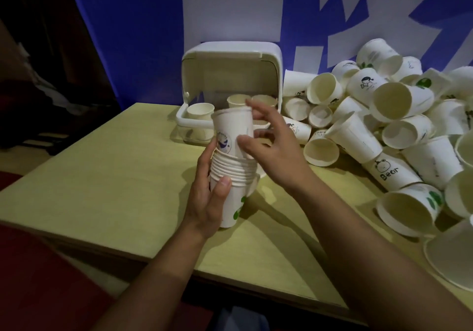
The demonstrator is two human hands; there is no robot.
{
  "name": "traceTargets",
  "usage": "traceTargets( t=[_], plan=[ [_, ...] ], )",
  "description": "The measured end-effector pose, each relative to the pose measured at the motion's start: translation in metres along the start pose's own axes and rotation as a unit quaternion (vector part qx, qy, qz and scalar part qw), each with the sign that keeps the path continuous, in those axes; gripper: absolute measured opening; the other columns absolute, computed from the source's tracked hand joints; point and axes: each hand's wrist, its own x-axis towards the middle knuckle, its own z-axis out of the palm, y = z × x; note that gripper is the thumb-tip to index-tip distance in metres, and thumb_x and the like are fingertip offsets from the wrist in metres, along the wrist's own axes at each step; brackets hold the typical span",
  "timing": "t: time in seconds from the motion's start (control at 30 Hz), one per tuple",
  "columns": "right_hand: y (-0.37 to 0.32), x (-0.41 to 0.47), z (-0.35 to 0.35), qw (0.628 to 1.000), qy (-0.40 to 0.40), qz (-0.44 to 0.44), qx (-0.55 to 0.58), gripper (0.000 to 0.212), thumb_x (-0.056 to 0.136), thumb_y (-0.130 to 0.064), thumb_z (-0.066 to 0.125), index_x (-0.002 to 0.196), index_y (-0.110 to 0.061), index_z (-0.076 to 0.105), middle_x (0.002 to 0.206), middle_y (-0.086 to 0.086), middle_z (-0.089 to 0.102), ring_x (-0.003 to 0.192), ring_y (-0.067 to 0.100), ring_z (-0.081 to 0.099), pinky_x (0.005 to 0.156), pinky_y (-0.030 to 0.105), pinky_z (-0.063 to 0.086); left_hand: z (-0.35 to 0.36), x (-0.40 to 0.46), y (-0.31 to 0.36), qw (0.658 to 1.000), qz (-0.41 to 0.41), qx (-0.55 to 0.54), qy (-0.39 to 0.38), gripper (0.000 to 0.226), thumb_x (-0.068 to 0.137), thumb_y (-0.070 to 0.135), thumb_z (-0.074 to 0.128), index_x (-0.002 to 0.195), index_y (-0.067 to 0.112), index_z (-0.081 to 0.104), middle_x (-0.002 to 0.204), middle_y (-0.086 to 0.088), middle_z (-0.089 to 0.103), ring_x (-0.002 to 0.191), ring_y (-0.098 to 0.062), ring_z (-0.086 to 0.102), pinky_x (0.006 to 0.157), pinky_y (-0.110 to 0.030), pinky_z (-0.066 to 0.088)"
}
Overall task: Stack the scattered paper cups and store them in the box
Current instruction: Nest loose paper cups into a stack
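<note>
The table (107, 177) is the biggest thing here, and everything sits on it. On its right side lies a big pile of loose cups (389, 126), most of them tipped on their sides and leaning on each other. At the back, in the middle, stands the white box (256, 57) with its lid lifted up. Inside it a few cups (201, 112) stand upright with their mouths up; how many there are I cannot tell, because the hands hide part of the box.

In front of the box, the left hand (207, 197) holds the stack of cups (231, 179), with the thumb and fingers curled round the lower part. A top cup (231, 131) is sitting in the stack but is not pushed all the way down. The right hand (268, 146) is at that cup's side, fingers spread a little and only lightly bent; I cannot tell if they touch it or have just let go.

So this looks like the stacking step, and lots of cups are still waiting. Next, I think the top cup needs a push straight down, then another cup from the pile.
</note>
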Motion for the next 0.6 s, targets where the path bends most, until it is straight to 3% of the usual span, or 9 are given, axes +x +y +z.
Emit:
traceTargets(
  t=[0.13, 0.23, 0.33, 0.47, 0.6],
  plan=[
    [0.017, -0.004, 0.016, 1.0, -0.011, -0.025, -0.012, 0.03, 0.095, -0.028, 0.06, 0.124, -0.035, 0.066, 0.122, -0.012, 0.053, 0.107, 0.005, 0.055, 0.087, 0.024, 0.049, -0.005, 0.003, 0.004, 0.997, 0.015, 0.005, 0.082, 0.076, 0.084, 0.05, 0.053, 0.15, 0.032, 0.021, 0.135, 0.021, 0.053, 0.116, -0.001, 0.06, 0.087, -0.018, 0.051],
    [0.028, -0.007, 0.02, 0.994, -0.019, -0.049, -0.099, 0.036, 0.097, -0.029, 0.056, 0.133, -0.037, 0.059, 0.126, -0.013, 0.055, 0.113, 0.004, 0.053, 0.094, 0.03, 0.049, -0.011, 0.007, 0.009, 0.991, -0.016, 0.021, 0.133, 0.083, 0.076, 0.077, 0.058, 0.144, 0.051, 0.02, 0.123, 0.032, 0.059, 0.107, 0.003, 0.064, 0.077, -0.014, 0.053],
    [0.035, -0.01, 0.022, 0.976, -0.017, -0.054, -0.208, 0.041, 0.096, -0.037, 0.057, 0.136, -0.041, 0.052, 0.128, -0.013, 0.054, 0.116, 0.007, 0.05, 0.096, 0.034, 0.048, -0.019, 0.012, 0.009, 0.988, -0.008, 0.05, 0.149, 0.062, 0.081, 0.061, 0.054, 0.137, 0.049, 0.03, 0.117, 0.043, 0.056, 0.104, 0.009, 0.062, 0.075, -0.012, 0.052],
    [0.044, -0.014, 0.023, 0.933, -0.11, -0.025, -0.341, 0.05, 0.093, -0.044, 0.06, 0.14, -0.039, 0.047, 0.139, -0.01, 0.048, 0.125, 0.013, 0.045, 0.1, 0.034, 0.043, -0.03, 0.015, 0.007, 0.984, -0.009, 0.066, 0.168, 0.061, 0.08, 0.062, 0.048, 0.136, 0.048, 0.029, 0.116, 0.019, 0.055, 0.094, 0.008, 0.064, 0.067, -0.012, 0.052],
    [0.047, -0.014, 0.016, 0.92, -0.129, 0.011, -0.37, 0.059, 0.091, -0.05, 0.058, 0.145, -0.037, 0.039, 0.145, -0.004, 0.043, 0.126, 0.02, 0.045, 0.101, 0.04, 0.042, -0.029, 0.008, 0.006, 0.984, -0.013, 0.045, 0.173, 0.061, 0.077, 0.06, 0.048, 0.133, 0.044, 0.03, 0.11, 0.012, 0.056, 0.086, 0.006, 0.066, 0.062, -0.013, 0.051]
  ],
)
